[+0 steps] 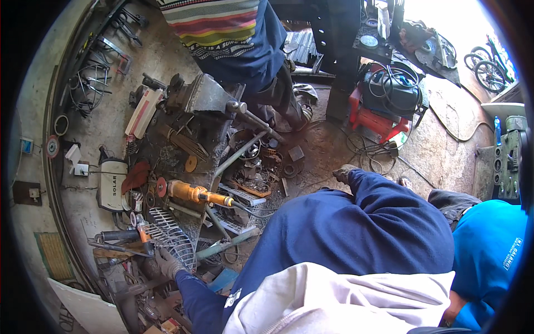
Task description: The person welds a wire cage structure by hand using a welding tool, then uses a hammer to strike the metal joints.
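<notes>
- Because the gloved left hand is low among loose metal, below the yellow grinder, finger placement seems to matter most; whether its fingers wrap anything or merely rest there, I cannot tell.
- The orange-and-grey hand tool lies below and to the left of the grinder, near those fingers, with its disc at the end farther from them. A good grip would take the body only, well behind the disc.
- Just below the grinder is the curved metal grille, right beside the left hand. Its bars could snag a glove, so drawing the tool up and clear looks safer than dragging it sideways.
- On the bench, the grinder's cord leaves its right end. Whether it has power does not show; best treat it as live and avoid knocking it.
- To the right of the grinder, well apart from it, is the gloved right hand; how its fingers stand is too unclear to tell. It could usefully steady the grille.
- A person in a striped top stands above the grinder and slightly right: any disc should face away from them.
</notes>
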Tool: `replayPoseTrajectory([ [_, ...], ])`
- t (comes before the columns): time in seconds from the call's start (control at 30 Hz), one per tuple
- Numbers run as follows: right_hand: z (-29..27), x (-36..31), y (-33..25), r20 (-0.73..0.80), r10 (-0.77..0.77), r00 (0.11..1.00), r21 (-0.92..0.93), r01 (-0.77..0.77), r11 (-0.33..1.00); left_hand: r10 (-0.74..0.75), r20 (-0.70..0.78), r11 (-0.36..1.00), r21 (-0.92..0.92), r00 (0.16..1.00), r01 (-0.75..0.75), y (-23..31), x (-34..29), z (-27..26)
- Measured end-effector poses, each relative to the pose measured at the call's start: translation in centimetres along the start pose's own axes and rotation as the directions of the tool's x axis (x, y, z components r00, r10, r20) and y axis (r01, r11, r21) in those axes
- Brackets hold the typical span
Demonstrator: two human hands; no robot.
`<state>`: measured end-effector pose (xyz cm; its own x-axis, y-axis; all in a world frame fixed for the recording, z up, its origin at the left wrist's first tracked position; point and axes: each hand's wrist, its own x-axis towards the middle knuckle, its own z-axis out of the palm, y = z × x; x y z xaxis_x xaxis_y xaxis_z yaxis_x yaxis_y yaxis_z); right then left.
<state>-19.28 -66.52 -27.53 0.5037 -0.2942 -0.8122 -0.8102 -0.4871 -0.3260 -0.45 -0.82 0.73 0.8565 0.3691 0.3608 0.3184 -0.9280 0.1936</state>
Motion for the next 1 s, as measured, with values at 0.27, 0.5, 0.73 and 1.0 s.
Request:
replayPoseTrajectory([
  [0.27, 0.3, 0.9, 0.5, -0.002, -0.025, 1.0, -0.023, 0.025, 0.999, 0.018, -0.003, 1.0, -0.024, 1.0, -0.018, 0.1, 0.0, -0.2],
  [0.5, -0.5, -1.0, -0.4, 0.033, 0.023, 0.999, 0.062, -0.025, 0.998, -0.008, -0.005, 1.0, -0.029, 1.0, 0.007, 1.0, -0.5, -0.7],
  [0.73, 0.0, -0.3, 0.2, -0.011, -0.029, 1.0, -0.009, 0.029, 1.0, -0.037, 0.015, 0.999, -0.034, 0.999, 0.038, 0.8, -0.4, -0.5],
  [1.0, 0.2, 0.0, 0.2, 0.0, 0.007, 1.0, -0.004, -0.007, 1.0, -0.001, -0.019, 1.0, -0.007, 1.0, 0.001, -0.2, 0.0, 0.2],
])
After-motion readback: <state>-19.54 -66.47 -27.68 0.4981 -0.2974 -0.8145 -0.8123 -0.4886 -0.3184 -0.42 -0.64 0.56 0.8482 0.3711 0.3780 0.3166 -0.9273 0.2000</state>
